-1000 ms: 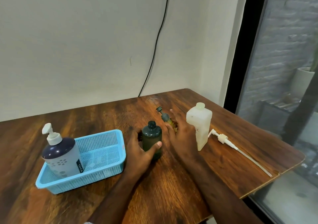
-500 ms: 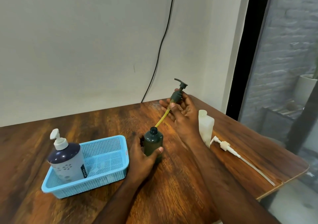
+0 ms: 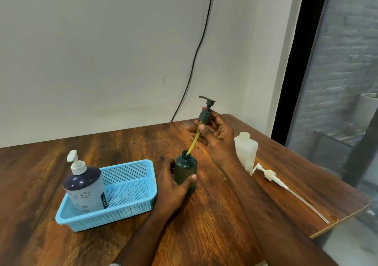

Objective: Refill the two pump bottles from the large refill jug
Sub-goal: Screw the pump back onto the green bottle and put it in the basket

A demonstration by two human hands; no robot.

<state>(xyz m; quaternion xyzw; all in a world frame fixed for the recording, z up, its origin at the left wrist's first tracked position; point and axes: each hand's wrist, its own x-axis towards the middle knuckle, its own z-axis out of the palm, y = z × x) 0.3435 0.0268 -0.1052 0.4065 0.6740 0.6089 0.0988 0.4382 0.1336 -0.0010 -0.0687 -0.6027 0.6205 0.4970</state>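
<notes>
Nearest, the dark, reddish wood-grain tabletop [image 3: 204,225] fills the foreground, its rounded right corner close to a dark-framed glass panel [image 3: 347,81]. Toward the left edge sits a light blue mesh basket [image 3: 131,202] holding a navy-and-grey pump bottle [image 3: 86,188]; its side label is too small to read. Mid-table, the left hand [image 3: 171,186] is wrapped around the dark green bottle [image 3: 185,167], standing upright. Above it, the right hand [image 3: 216,137] pinches the green pump head [image 3: 205,114], whose yellow tube [image 3: 193,143] dips into the bottle's neck. Near the right edge stands the white refill jug [image 3: 245,153], uncapped, beside a loose white pump [image 3: 270,174]. Beyond, a black cable [image 3: 196,57] runs down the plain pale wall [image 3: 102,51].
</notes>
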